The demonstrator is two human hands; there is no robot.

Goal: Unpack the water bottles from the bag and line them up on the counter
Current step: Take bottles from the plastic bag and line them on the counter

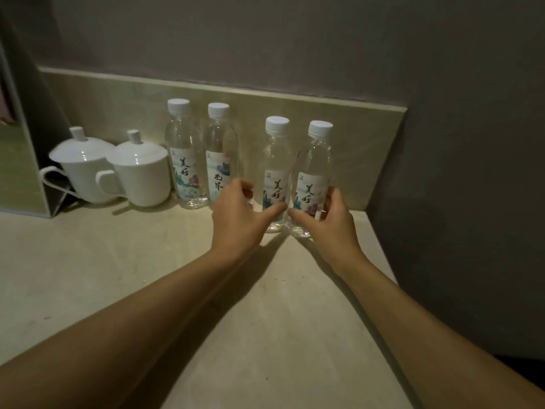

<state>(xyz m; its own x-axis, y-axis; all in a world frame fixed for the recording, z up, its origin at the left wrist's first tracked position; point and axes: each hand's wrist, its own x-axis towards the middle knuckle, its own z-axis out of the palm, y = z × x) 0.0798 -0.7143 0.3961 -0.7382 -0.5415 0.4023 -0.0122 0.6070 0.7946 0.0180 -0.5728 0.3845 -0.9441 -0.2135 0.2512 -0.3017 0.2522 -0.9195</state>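
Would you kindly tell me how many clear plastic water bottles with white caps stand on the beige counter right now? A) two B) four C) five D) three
B: four clear plastic water bottles stand upright on the beige counter: two beside the white lidded cups, two between the hands.

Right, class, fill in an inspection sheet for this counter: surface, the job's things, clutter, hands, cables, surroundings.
Surface: pale beige stone counter, faint marks, dim light.
Job's things: four clear plastic water bottles with white caps, all upright; two stand at the backsplash, two nearer ones sit side by side, forward of them. Grey-green paper bag stands at far left.
Clutter: two white lidded ceramic cups.
Hands: left hand and right hand each wrap one nearer bottle, fingers curled around it.
Cables: nothing seen.
Surroundings: grey wall, beige backsplash strip.
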